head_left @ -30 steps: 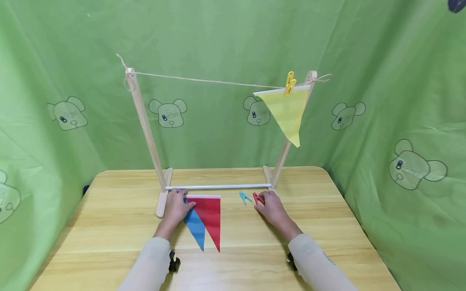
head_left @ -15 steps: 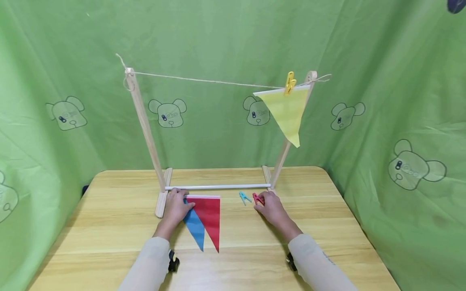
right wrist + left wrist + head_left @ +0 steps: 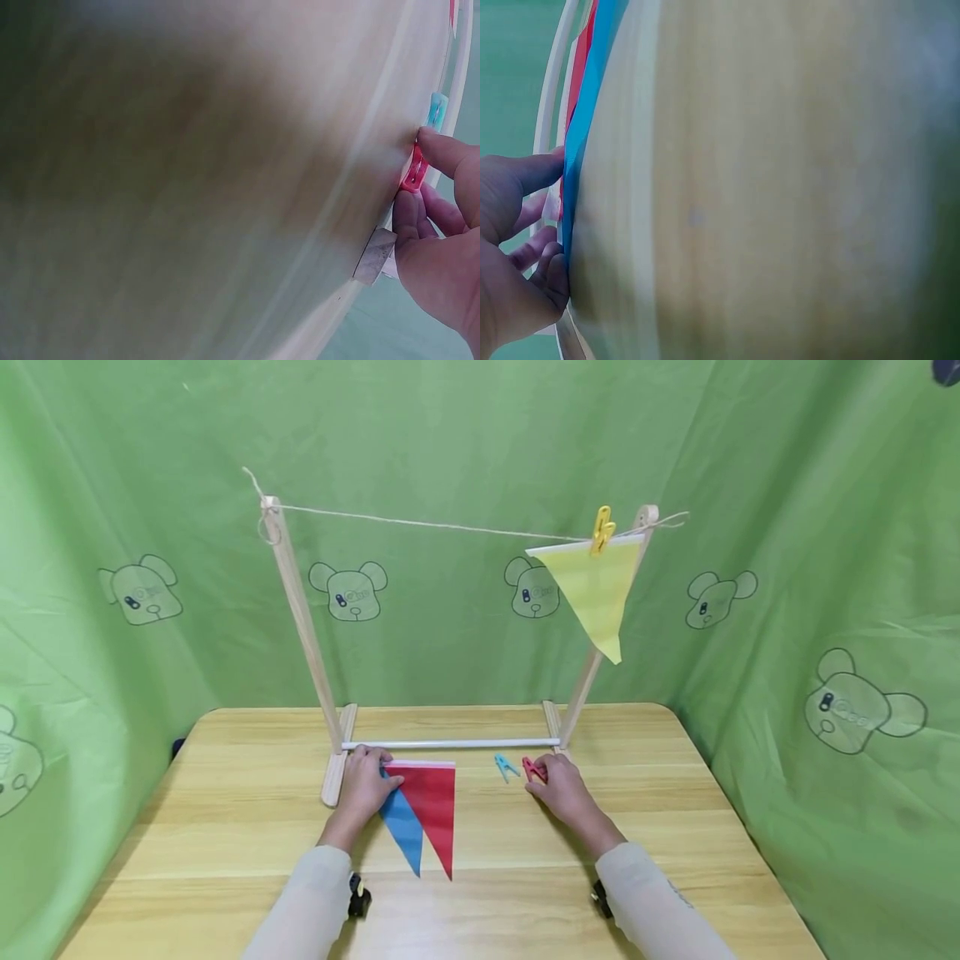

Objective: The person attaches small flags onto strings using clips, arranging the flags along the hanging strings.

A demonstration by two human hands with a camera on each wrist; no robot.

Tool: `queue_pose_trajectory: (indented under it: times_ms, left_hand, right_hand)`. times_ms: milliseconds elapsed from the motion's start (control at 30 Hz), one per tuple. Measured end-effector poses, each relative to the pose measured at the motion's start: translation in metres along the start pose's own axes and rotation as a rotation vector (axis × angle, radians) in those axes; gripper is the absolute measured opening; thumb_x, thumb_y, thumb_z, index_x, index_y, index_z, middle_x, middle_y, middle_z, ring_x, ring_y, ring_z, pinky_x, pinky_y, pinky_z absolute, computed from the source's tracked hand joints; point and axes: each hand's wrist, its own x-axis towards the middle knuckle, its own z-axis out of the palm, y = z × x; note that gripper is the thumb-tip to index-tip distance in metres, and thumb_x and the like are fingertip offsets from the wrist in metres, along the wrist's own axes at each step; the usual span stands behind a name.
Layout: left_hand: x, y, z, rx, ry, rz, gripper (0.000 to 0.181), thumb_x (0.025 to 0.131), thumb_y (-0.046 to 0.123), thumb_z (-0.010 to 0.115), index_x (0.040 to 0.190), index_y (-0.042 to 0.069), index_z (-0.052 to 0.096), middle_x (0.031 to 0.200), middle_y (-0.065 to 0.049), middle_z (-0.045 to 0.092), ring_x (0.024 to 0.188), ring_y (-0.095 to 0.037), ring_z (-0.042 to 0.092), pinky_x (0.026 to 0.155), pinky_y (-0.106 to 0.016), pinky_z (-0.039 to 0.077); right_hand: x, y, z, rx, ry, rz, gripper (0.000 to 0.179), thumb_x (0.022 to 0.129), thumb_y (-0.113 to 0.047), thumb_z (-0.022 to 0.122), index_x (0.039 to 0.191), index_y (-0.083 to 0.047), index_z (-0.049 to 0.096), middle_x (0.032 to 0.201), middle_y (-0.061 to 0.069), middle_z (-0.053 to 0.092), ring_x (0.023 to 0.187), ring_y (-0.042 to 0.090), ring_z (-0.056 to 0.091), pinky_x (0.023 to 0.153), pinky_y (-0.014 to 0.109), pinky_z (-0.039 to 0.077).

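Note:
A red triangular pennant with a white top edge overlaps a blue pennant on the table. My left hand pinches the red pennant's upper left corner; in the left wrist view the thumb lies against the pennants and the fingers bend behind the white edge. Over to the right, my right hand holds a red clothespin between thumb and fingers, low at the tabletop. A light blue clothespin lies just left of it. On the string, a yellow clothespin holds a yellow pennant.
The wooden stand's left post and right post carry the string. A white rod joins their feet behind both hands. Green cloth surrounds the wooden table at the back and sides.
Both hands, the pennants and the clothespins keep their places. Only the head view has shifted very slightly.

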Motion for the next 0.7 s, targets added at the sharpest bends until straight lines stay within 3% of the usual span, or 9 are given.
queue_pose_trajectory:
  times_ms: [300,700]
  left_hand:
    - [0.0011,-0.0004,0.0004,0.010,0.001,0.015,0.030,0.080,0.019,0.090,0.097,0.005,0.070,0.102,-0.012,0.057,0.098,-0.031,0.054,0.091,-0.045,0.047]
    - [0.0066,0.0005,-0.0059,0.046,-0.061,0.037,0.028,0.078,0.019,0.091,0.090,0.004,0.070,0.093,-0.011,0.059,0.094,-0.031,0.055,0.087,-0.045,0.046]
  right_hand:
    - [0.0003,0.0007,0.0004,0.011,-0.010,0.013,0.035,0.086,-0.014,0.085,0.111,0.003,0.068,0.097,0.013,0.061,0.083,0.021,0.055,0.073,0.035,0.052]
    - [-0.0009,-0.0007,-0.0008,0.025,-0.003,0.004,0.034,0.086,-0.013,0.085,0.110,0.003,0.068,0.094,0.012,0.060,0.081,0.020,0.054,0.070,0.033,0.050]
